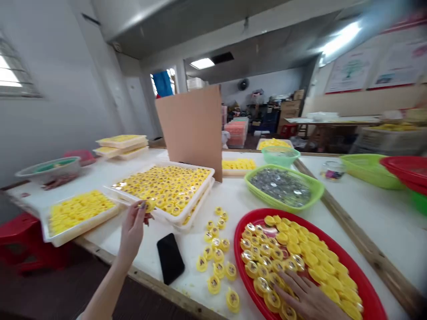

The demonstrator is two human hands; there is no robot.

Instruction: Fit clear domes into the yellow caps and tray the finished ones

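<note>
My left hand [132, 232] pinches a small yellow round plastic piece [149, 205] at the near corner of a white tray [160, 212] packed with rows of similar pieces. My right hand [308, 298] lies spread on loose yellow pieces heaped in a large red oval tray [248, 235]. Its fingers are apart, and it grips nothing that I can see. Between my hands, a scattered line of yellow pieces [215, 258] lies on the white table [190, 271], beside a black smartphone [170, 258]. Another white tray [80, 233] of yellow pieces sits left of my left hand.
A green basket [283, 189] of grey shiny pieces stands beyond the red tray. A cardboard sheet [190, 129] stands upright on the table. Stacked trays [122, 146] and a grey bowl [48, 171] sit at the far left. Green and red baskets [370, 171] occupy the neighbouring table.
</note>
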